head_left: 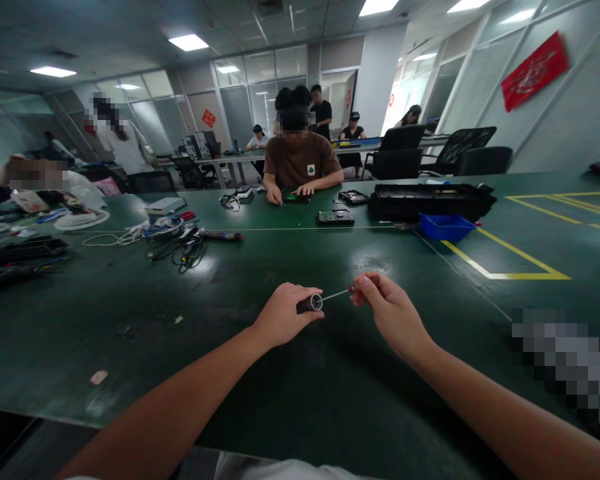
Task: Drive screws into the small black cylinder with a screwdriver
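My left hand (284, 312) is wrapped round a small dark cylinder (316, 303), whose open round end with a pale rim faces right. A thin metal rod (336, 294) runs from that opening to my right hand (387, 305), which pinches its far end between thumb and fingers. Whatever handle the rod has is hidden by the fingers. Both hands are a little above the green table (300, 373), near its middle.
Cables (187, 247) and a dark tool (223, 236) lie at left. Ahead are a hard drive (335, 217), a long black casing (430, 200) and a blue bin (446, 227). A person (303, 160) sits opposite, hands on a green board. More people are behind.
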Available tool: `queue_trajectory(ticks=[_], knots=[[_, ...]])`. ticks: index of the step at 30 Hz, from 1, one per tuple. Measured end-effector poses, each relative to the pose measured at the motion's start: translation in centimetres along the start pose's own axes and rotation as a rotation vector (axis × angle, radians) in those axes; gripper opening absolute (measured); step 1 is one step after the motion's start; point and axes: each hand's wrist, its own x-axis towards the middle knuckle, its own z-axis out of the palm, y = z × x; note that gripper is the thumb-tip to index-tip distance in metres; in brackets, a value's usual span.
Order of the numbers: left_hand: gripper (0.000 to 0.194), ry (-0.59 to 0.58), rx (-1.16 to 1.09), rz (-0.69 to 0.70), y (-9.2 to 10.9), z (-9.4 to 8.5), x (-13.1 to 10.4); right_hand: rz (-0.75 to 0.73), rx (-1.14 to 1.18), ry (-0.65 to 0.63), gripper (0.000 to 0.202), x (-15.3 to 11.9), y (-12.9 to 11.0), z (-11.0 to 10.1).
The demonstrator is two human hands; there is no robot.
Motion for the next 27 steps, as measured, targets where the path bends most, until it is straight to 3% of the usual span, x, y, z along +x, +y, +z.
queue_trajectory(ticks=[5, 12, 18, 27], knots=[[0.042, 0.007, -0.005, 0.004, -0.2, 0.1, 0.0, -0.012, -0.019, 0.004, 0.03, 0.0, -0.4, 0.1], [0.042, 0.017, -0.021, 0.007, -0.3, 0.2, 0.0, 0.1, 0.045, 0.028, 0.035, 0.3, 0.1, 0.2], [0.041, 0.002, -0.016, 0.0, -0.1, 0.0, 0.0, -0.044, -0.32, 0.01, 0.036, -0.4, -1.5, -0.4], [0.039, -0.014, 0.023, -0.008, -0.5, 0.4, 0.0, -0.237, -0.428, -0.138, 0.018, -1.2, -1.8, -0.5]])
